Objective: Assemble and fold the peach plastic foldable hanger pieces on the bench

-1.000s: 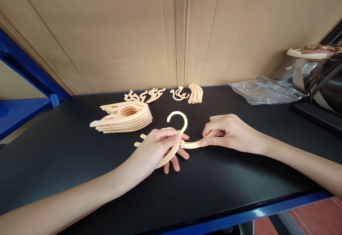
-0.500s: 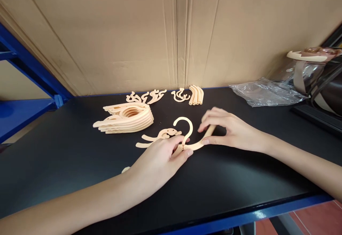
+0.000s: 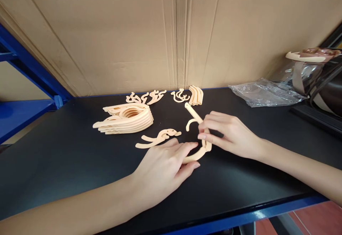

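Observation:
A cream folding clothes hanger (image 3: pixel 197 155) is held between both hands just above the black tabletop. My left hand (image 3: pixel 162 174) is closed on one curved arm of it, thumb below and fingers over. Around the joint and hook side, my right hand (image 3: pixel 227 131) pinches the hanger with thumb and fingertips; a straight arm and a small curved piece stick out past its fingers. Part of the hanger is hidden under both hands. Beyond my left hand lies a loose cream hanger part (image 3: pixel 160 137) with two prongs.
A stack of cream hanger pieces (image 3: pixel 128 119) stands at left. Small hooks (image 3: pixel 137 97), more hooks (image 3: pixel 180 95) and a bundle of curved arms (image 3: pixel 196 95) lie along the cardboard wall (image 3: pixel 120 31). A clear plastic bag (image 3: pixel 267 92) lies at back right, beside a dark bag (image 3: pixel 327 88).
The hanger has turned: its hook no longer points up between the hands, and one arm now juts away toward the back. My right hand has shifted its grip nearer the joint.

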